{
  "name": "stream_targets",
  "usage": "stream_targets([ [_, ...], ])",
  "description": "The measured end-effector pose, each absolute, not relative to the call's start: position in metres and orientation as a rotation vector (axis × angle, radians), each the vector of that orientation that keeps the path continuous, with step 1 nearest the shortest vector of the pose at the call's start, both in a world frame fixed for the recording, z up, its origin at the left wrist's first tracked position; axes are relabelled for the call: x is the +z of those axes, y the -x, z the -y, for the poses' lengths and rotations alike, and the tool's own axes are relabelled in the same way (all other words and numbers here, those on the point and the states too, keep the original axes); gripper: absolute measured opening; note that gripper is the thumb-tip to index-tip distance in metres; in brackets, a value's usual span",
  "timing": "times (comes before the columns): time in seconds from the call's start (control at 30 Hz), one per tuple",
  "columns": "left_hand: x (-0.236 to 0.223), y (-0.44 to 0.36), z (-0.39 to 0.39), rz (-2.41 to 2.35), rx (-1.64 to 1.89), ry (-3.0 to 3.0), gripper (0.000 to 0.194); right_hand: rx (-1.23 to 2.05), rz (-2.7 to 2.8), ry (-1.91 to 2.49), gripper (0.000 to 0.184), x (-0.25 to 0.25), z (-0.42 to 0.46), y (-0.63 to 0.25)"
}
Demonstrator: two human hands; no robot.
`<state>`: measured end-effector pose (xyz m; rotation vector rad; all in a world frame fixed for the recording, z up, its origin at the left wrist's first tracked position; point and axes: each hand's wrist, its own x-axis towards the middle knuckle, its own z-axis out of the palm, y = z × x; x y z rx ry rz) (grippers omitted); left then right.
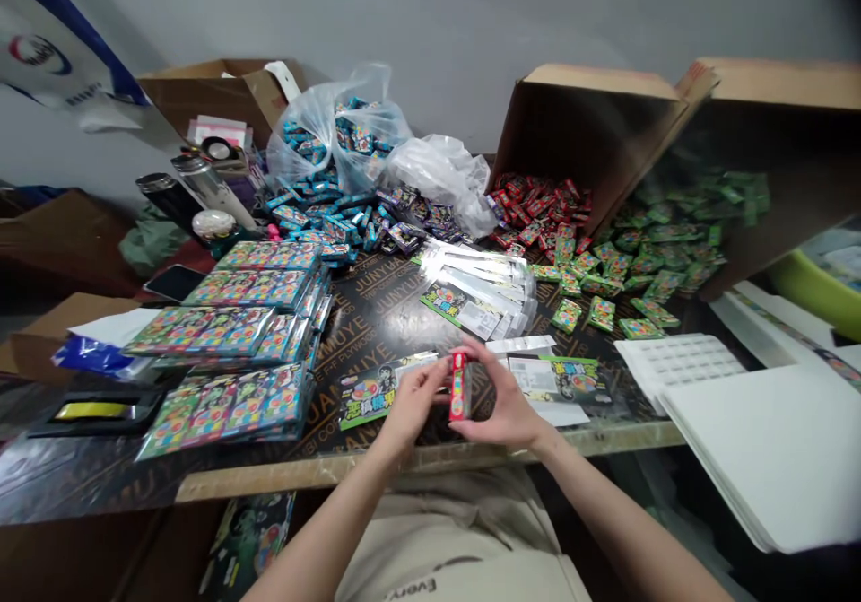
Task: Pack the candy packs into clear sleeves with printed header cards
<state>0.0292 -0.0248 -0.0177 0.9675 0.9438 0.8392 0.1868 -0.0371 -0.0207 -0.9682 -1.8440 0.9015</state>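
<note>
A small red candy box (458, 388) stands on edge between my hands near the table's front edge. My right hand (503, 403) grips it lengthwise, thumb at the near end and fingers at the far end. Against its left side, my left hand (415, 394) has its fingers bent and pressed together; whether more boxes sit behind the red one is hidden. Below my left hand lies a black-and-green printed card (367, 396). Another printed card (575, 378) lies right of my right hand. Beyond them spreads a fan of clear sleeves with printed cards (477, 283).
Stacked candy packs (232, 405) stand at the left. Behind lie piles of blue boxes (323, 212), purple boxes (407, 236), red boxes (534, 207) and green boxes (646, 266), the last two spilling from cardboard cartons (598, 77). White sheets (773, 449) overhang the right edge.
</note>
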Motion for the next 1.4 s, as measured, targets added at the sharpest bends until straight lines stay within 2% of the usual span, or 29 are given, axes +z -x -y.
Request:
stream_targets([
  [0.1,-0.019,-0.025,0.027,-0.772,0.72,-0.65,0.035,1.225,1.56,0.8,0.102,-0.028,0.035,-0.187],
  [0.17,-0.022,-0.022,0.027,-0.767,0.733,-0.618,0.038,1.249,1.566,0.799,0.1,-0.03,0.034,-0.188],
  [0.27,-0.026,-0.02,0.025,-0.884,0.826,-0.678,0.048,1.098,1.707,0.912,0.093,-0.027,0.035,-0.191],
  [0.37,-0.03,-0.015,0.019,-1.0,0.773,-0.888,0.063,0.96,1.862,0.995,0.088,-0.024,0.034,-0.197],
  [0.5,-0.039,0.006,0.005,-1.299,0.702,-1.661,0.086,0.538,1.974,1.191,0.079,-0.035,0.021,-0.209],
  [0.63,-0.054,0.027,-0.007,-1.371,0.347,-2.273,0.107,0.327,1.969,1.345,0.074,-0.057,0.006,-0.214],
  [0.87,-0.049,0.043,-0.011,-1.341,0.53,-2.225,0.102,0.707,1.85,1.23,0.086,-0.057,0.011,-0.214],
  [1.07,-0.038,0.044,-0.014,-1.257,0.614,-2.14,0.103,0.436,1.898,1.228,0.072,-0.039,0.007,-0.22],
  [1.3,-0.031,0.045,-0.016,-1.187,0.568,-2.134,0.103,0.26,1.844,1.312,0.069,-0.025,0.012,-0.223],
  [1.4,-0.026,0.04,-0.013,-1.173,0.57,-2.111,0.107,0.343,1.953,1.262,0.07,-0.025,0.011,-0.222],
])
